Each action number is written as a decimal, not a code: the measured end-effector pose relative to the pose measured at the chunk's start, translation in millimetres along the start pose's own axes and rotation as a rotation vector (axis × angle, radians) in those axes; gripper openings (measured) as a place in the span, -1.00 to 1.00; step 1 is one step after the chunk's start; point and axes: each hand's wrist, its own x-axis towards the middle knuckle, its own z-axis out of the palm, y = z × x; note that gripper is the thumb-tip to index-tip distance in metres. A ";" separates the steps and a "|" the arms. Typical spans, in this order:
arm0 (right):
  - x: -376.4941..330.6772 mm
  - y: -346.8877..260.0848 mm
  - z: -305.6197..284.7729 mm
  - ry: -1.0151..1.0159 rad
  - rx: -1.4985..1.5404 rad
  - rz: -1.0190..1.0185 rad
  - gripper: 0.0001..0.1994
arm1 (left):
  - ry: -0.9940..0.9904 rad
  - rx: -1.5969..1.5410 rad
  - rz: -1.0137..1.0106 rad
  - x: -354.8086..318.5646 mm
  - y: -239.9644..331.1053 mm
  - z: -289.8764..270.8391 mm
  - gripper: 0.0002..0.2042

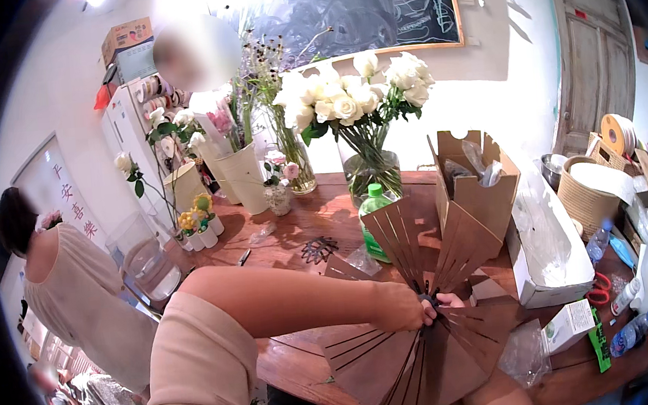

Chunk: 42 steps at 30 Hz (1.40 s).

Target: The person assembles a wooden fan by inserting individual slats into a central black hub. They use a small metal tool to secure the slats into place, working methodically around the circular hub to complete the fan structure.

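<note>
A fan of brown cardboard panels point(397, 357) with long slits spreads out over the wooden table point(288, 236), its upper blades standing in front of a green bottle point(374, 212). My left hand point(402, 308) reaches across from the lower left and pinches the dark hub where the panels meet. My right hand point(447, 300) grips the same hub from the other side, with only its fingers showing; its forearm is mostly hidden under the panels.
A glass vase of white roses point(369, 170) stands behind the bottle, with an open cardboard box point(475, 190) and a white box point(553, 264) to the right. Farther right are a wicker basket point(584, 201) and red scissors point(597, 289). A person point(72, 291) stands at left by a glass jar point(146, 258).
</note>
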 end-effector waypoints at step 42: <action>11.4 -1.6 26.1 -0.011 0.027 0.101 -0.52 | -0.446 0.382 -0.005 21.1 41.4 -21.4 -0.85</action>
